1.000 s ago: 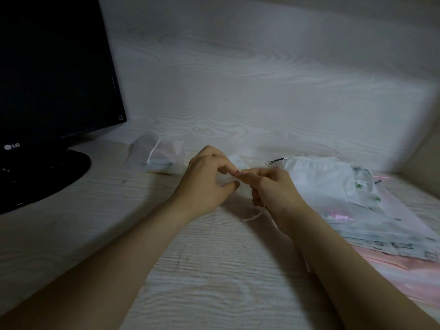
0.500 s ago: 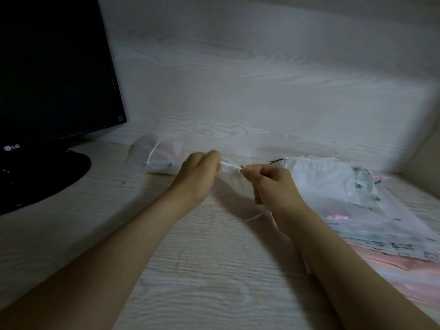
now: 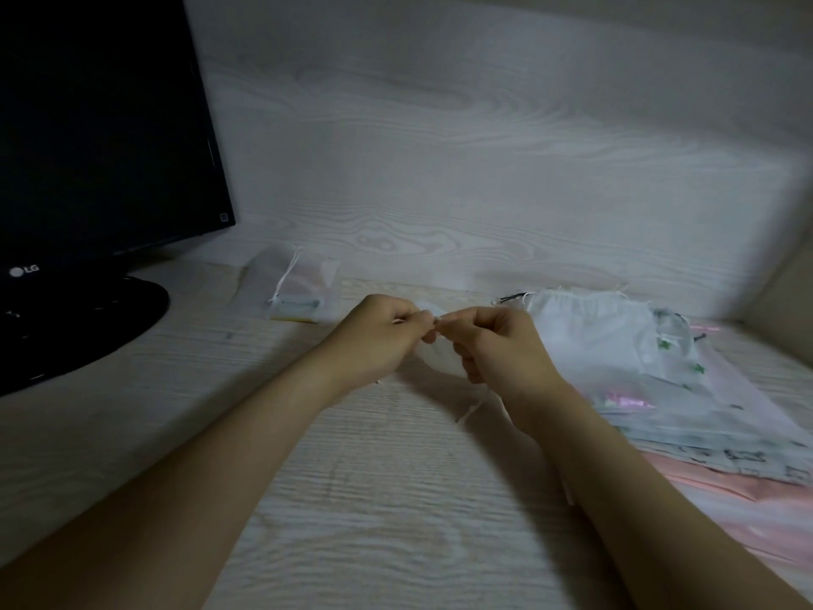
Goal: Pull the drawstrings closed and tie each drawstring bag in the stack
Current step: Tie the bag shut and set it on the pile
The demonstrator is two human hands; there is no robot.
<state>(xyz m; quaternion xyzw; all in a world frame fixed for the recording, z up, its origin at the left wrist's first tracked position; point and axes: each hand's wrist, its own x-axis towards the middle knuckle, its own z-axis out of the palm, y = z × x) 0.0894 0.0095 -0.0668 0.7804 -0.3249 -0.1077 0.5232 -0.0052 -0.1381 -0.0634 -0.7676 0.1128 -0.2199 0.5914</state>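
- My forearms come in from the bottom edge over the pale wood-grain tabletop (image 3: 374,499). The frame cuts off my elbows.
- A loose white cord tail (image 3: 470,410) hangs under my right wrist, low over the tabletop. I cannot tell whether it touches.
- My left grip (image 3: 378,341) has its fingers curled in, with thumb and forefinger pinching the drawstring (image 3: 436,320).
- My right grip (image 3: 501,350) is clenched the same way and pinches the same drawstring from the other side. The tips of the two grips nearly meet.
- Only a short white bit of drawstring shows between the tips. My fingers cover the rest, so I cannot tell if there is a knot.
- The sheer white bag (image 3: 433,352) sits between and behind both grips, mostly hidden by them. Its mouth is hard to make out in the dim light.
- The stack of bags (image 3: 616,345) lies flat just beyond my right grip, with white on top, a green-star print below and pink at the bottom. The right edge cuts it off.
- Farther back on the left, a small corded bag (image 3: 299,288) lies alone near the monitor base, and its contents are blurred.
- The dark monitor (image 3: 101,125) is cut off at the left and top.
- The wood-grain back panel (image 3: 484,147) stands behind everything.
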